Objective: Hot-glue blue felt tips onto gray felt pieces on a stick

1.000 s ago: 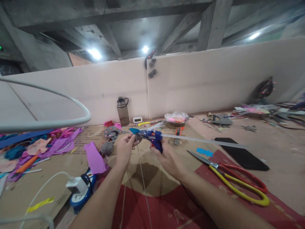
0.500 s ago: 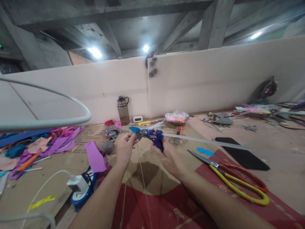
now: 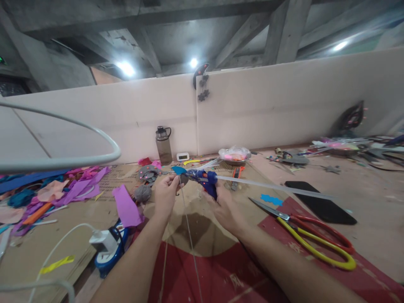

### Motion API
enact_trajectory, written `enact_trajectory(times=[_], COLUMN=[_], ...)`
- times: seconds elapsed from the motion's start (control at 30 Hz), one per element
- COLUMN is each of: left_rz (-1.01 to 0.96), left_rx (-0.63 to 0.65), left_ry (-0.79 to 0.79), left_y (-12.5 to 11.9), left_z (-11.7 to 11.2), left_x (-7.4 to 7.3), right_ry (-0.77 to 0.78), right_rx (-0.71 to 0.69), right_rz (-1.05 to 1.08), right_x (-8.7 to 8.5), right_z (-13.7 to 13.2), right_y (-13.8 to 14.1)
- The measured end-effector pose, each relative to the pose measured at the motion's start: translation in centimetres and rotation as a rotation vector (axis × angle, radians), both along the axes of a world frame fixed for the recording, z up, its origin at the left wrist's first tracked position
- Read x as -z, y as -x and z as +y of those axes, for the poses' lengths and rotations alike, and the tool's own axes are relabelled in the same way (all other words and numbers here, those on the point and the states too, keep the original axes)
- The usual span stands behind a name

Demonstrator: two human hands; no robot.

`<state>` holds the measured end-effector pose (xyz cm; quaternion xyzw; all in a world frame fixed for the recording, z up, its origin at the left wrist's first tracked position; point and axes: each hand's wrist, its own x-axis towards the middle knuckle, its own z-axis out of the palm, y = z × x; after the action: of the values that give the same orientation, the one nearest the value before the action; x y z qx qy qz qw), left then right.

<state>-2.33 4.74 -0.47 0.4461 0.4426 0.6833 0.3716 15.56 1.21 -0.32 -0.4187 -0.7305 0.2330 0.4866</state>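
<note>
Nearest us, thin pale cords run up over the red printed sheet between our forearms. They lead towards our left hand, whose grip is closed to a fingertip pinch at the lower edge of a small blue felt piece. Pinching it low seems to leave its face clear and our fingers below the nozzle. Our right hand has its grip wrapped around the handle of a blue glue gun, levelled so the nozzle points at the felt; whether they touch, we cannot tell. The long translucent glue stick juts out behind, likely left uncut to feed gradually.

On our right lie red-and-yellow-handled scissors, probably within easy reach, a scalloped blue cutout and a flat black slab. On our left are a blue power strip, a purple felt strip and a grey yarn ball.

Flattened cardboard covers part of the pinkish surface. Farther back stand a bag-lined bowl and a smoky bottle. Pale partition panels close off the back, carrying a dark crescent ornament, beneath lit concrete beams.
</note>
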Motion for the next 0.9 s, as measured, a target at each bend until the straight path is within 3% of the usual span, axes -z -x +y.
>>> enact_trajectory(times=[0.9], left_rz=[-0.095], left_rx=[0.017], left_ry=[-0.001], left_y=[0.08], left_z=[-0.08], left_x=[-0.42], right_ry=[-0.019], right_rx=[0.014], right_rz=[0.040], right_x=[-0.42], right_z=[0.32], right_y=[-0.29])
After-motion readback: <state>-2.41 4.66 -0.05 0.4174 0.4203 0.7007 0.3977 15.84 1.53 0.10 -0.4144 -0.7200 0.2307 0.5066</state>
